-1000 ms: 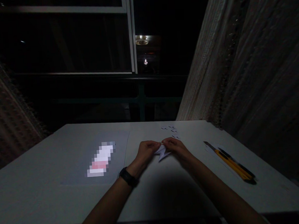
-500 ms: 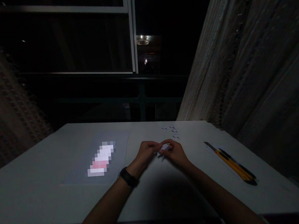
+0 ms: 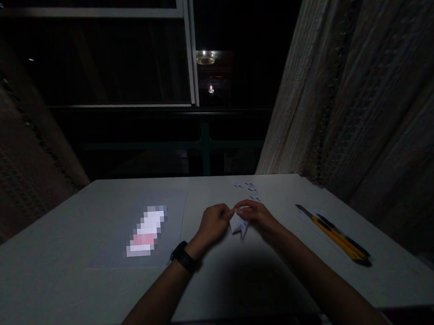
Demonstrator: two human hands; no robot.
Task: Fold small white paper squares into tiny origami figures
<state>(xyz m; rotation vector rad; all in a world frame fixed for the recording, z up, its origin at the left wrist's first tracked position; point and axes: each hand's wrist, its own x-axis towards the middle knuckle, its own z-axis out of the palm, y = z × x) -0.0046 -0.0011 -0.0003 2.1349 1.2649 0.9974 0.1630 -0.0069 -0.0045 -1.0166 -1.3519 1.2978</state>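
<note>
A small folded piece of white paper point(image 3: 239, 224) hangs between both hands over the middle of a white table point(image 3: 61, 272). My left hand point(image 3: 213, 223), with a dark watch on the wrist, pinches the paper's upper left edge. My right hand point(image 3: 258, 217) pinches its upper right edge. The fingers of both hands are closed on the paper, and its pointed lower part shows below them.
A large pale sheet point(image 3: 114, 239) with a blurred patch lies on the left of the table. Several tiny paper bits point(image 3: 250, 190) lie beyond the hands. A yellow cutter knife point(image 3: 331, 233) and a dark pen point(image 3: 343, 240) lie at the right. Curtains hang on both sides of a dark window.
Half a second ago the paper was almost hidden inside the fingers; now it shows again, hanging lower with its points down. The hands stayed in place.
</note>
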